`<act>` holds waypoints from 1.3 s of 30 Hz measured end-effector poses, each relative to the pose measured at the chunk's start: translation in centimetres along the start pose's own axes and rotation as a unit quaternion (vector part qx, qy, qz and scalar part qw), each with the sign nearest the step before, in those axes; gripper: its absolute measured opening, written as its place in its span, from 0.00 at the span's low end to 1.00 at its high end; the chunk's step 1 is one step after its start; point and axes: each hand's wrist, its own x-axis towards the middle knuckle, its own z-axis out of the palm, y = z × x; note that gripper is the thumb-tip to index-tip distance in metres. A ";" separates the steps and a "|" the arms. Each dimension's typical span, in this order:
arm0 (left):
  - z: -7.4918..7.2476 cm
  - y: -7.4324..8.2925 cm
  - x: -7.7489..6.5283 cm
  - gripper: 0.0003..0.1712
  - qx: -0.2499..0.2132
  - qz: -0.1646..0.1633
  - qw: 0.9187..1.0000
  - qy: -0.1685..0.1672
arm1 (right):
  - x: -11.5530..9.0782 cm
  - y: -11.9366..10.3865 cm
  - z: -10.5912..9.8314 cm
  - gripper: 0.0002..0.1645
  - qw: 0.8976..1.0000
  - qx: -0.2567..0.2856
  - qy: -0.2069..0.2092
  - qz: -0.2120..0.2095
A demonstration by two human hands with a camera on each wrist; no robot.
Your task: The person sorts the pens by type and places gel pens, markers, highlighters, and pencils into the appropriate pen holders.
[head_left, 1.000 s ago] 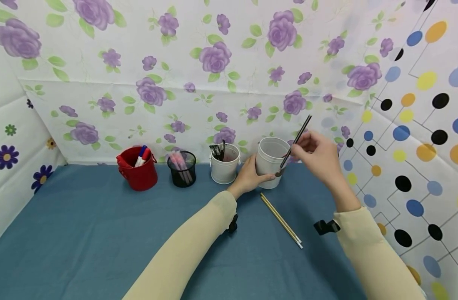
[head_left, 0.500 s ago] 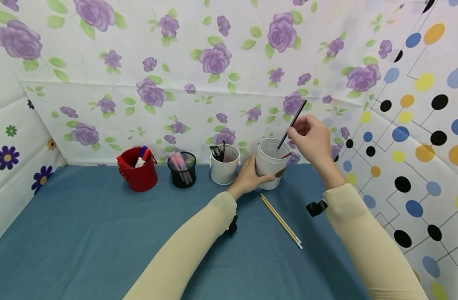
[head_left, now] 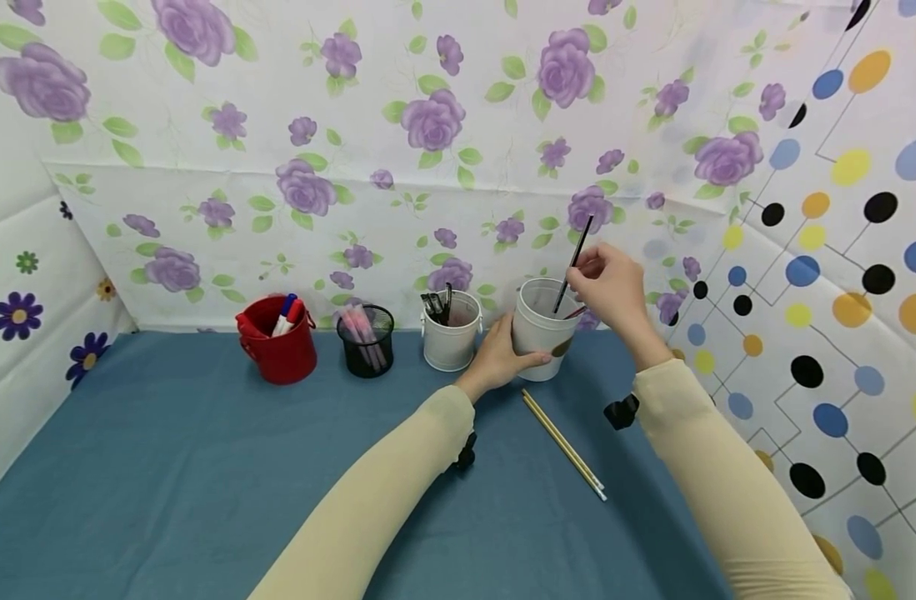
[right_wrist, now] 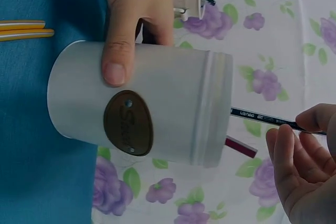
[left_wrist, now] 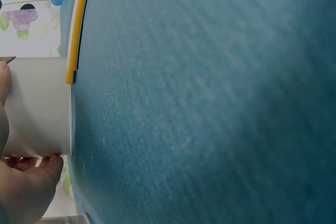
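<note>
My left hand (head_left: 500,354) holds the side of a white bucket (head_left: 536,337), its thumb across the front near a brown oval label (right_wrist: 128,123). Between thumb and fingers, my right hand (head_left: 613,283) pinches a black pencil (head_left: 583,239). The pencil leans steeply, its lower end inside the bucket and hidden by the wall in the right wrist view. A dark red stick (right_wrist: 240,147) pokes out over the same rim. Two yellow pencils (head_left: 563,444) lie side by side on the blue cloth in front of the bucket.
Left of the bucket stand a smaller white pail (head_left: 448,346) with black-handled items, a black mesh cup (head_left: 366,362) with pink pens, and a red pail (head_left: 281,358) with markers. A flowered curtain (head_left: 397,200) rises behind them; a dotted one (head_left: 825,333) is at the right.
My right hand has moved left, bringing the black pencil from in front of the rim to over the opening and then down into it. The left hand has stayed on the bucket.
</note>
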 end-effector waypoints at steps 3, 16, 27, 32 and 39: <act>0.1 -0.2 0.2 0.63 -0.003 -0.003 1.000 -0.002 | 0.1 0.4 0.3 0.08 1.000 -0.006 -0.005 0.006; 0.4 -0.7 0.4 0.65 -0.004 0.002 1.000 -0.002 | -0.1 1.0 0.5 0.11 0.999 -0.012 -0.036 0.018; 0.3 -0.3 0.1 0.62 0.011 0.002 1.000 -0.005 | -2.7 -0.2 -1.0 0.08 0.998 -0.020 0.011 -0.066; -0.2 0.3 -0.5 0.61 0.010 0.019 1.000 0.003 | -5.4 -0.7 -1.9 0.04 0.994 -0.033 -0.023 -0.100; -0.2 0.0 -0.6 0.59 0.016 0.023 1.000 -0.001 | -8.5 0.2 -1.7 0.04 0.989 -0.039 -0.102 -0.102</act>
